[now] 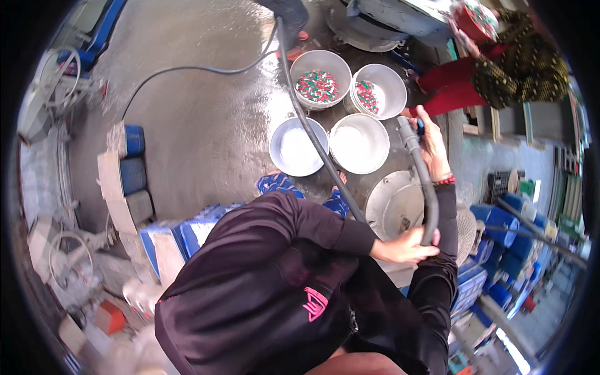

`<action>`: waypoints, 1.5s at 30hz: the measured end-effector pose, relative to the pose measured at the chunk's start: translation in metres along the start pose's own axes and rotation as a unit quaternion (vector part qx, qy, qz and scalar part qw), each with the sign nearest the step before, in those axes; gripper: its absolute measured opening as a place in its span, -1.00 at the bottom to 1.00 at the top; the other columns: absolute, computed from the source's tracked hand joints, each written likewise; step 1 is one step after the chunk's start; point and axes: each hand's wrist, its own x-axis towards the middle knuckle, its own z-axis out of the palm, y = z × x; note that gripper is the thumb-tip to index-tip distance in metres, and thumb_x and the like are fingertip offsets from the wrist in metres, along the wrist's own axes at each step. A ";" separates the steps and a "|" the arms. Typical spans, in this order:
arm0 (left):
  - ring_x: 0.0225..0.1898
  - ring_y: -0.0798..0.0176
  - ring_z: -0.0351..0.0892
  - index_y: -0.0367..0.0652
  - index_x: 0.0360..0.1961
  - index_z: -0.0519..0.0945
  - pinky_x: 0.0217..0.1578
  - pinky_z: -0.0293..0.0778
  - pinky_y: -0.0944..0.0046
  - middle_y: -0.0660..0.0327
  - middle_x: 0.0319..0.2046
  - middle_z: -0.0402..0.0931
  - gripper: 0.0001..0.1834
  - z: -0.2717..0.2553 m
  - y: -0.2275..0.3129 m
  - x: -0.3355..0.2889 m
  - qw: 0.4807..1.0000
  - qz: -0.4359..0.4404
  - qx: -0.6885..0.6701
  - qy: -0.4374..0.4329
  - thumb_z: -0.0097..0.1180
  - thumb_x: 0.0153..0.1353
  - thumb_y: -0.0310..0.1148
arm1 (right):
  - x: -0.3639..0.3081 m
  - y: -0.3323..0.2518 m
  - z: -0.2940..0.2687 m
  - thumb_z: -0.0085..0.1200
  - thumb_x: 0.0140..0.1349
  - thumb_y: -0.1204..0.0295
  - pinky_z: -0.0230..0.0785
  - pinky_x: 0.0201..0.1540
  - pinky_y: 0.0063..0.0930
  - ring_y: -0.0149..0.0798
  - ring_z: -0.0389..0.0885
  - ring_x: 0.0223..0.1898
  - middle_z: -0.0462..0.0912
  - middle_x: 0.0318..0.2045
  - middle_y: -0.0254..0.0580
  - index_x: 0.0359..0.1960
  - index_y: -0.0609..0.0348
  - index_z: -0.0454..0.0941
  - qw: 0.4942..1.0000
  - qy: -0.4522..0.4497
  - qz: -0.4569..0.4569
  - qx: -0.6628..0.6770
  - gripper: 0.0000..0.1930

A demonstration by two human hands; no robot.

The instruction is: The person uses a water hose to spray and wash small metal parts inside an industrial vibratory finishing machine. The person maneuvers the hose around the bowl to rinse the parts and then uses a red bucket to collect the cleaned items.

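Observation:
A grey hose bends in front of me at the right. My left hand is wrapped round its lower part. At the upper end, a grey pipe fitting carries a blue lever. My right hand holds the fitting beside this lever, partly hidden behind it. A long dark hose length slants from the far side down under my left forearm. Beyond my feet stand two pale buckets, a left one and a right one, white inside.
Farther off, two buckets contain small red, green and white pieces. A person at right holds a red basket of similar pieces. Another person's leg shows at the top. A round metal lid lies near my arms; blue drums stand at right.

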 end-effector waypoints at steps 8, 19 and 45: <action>-0.42 0.01 0.52 -0.34 -0.23 0.31 -0.37 0.38 0.16 -0.05 -0.49 0.45 -0.59 -0.063 -0.097 0.065 0.896 -0.030 0.374 0.238 0.05 0.09 -0.20 | 0.088 0.067 -0.110 0.07 0.02 0.19 0.38 -0.58 -0.31 -0.25 0.46 -0.40 0.41 -0.30 -0.18 -0.16 0.04 0.36 0.976 -0.153 -0.027 -0.155 -0.63; -0.66 0.27 0.32 -0.24 -0.23 0.26 -0.65 0.24 0.29 0.14 -0.62 0.32 -0.72 -0.118 -0.134 0.108 0.941 -0.084 0.218 0.246 -0.01 0.03 -0.46 | 0.164 0.102 -0.127 0.11 -0.06 0.27 0.41 -0.58 -0.29 -0.29 0.50 -0.61 0.49 -0.49 -0.22 -0.36 0.08 0.42 0.956 -0.144 0.254 0.040 -0.74; -0.86 0.56 -0.10 -0.06 -0.45 0.14 -0.85 -0.15 0.50 0.43 -0.82 -0.04 -0.78 -0.182 -0.034 0.177 0.958 -0.196 -0.151 0.143 -0.17 -0.09 -0.60 | 0.265 0.105 -0.203 0.05 -0.01 0.51 0.35 -0.38 -0.26 -0.38 0.41 -0.42 0.46 -0.48 -0.34 -0.46 0.15 0.48 0.975 -0.122 0.177 0.062 -0.94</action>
